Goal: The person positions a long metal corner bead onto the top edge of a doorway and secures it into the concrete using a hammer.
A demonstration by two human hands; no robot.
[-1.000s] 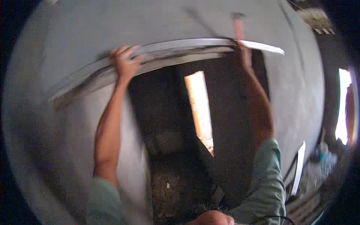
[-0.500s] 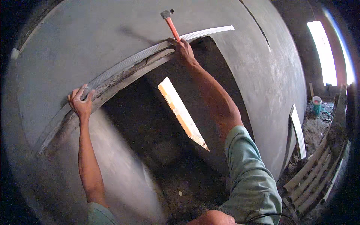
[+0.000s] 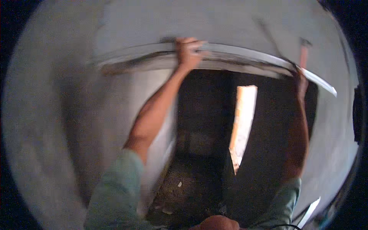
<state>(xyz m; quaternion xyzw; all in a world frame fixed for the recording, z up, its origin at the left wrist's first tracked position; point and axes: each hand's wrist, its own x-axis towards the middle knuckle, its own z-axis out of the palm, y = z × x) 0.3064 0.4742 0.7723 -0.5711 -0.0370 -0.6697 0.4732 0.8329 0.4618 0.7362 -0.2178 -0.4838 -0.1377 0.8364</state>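
Observation:
A long pale ridged strip point(image 3: 245, 54) runs along the top edge of a wall opening. My left hand point(image 3: 188, 53) is closed over it toward the left part, fingers on its upper side; motion blurs them. Farther right, my right hand point(image 3: 301, 82) reaches up by the strip's brighter white end and grips a hammer point(image 3: 304, 57) with an orange-red handle. The hammer's dark head points up in front of the wall, above the strip. Between the hands, the strip lies along the rough broken edge under the plaster.
Grey plastered wall point(image 3: 145, 23) surrounds the dark opening point(image 3: 207, 115). Daylight comes through a slanted bright gap point(image 3: 243, 119) deeper inside. Small pale scraps lie on the dark floor point(image 3: 180, 199) below. A white strip-like piece point(image 3: 309, 212) leans at the lower right.
The view has swung to the left and levelled, so the opening, strip and both hands appear farther right. Both hands keep their hold; the right-hand window and pipes have left the picture.

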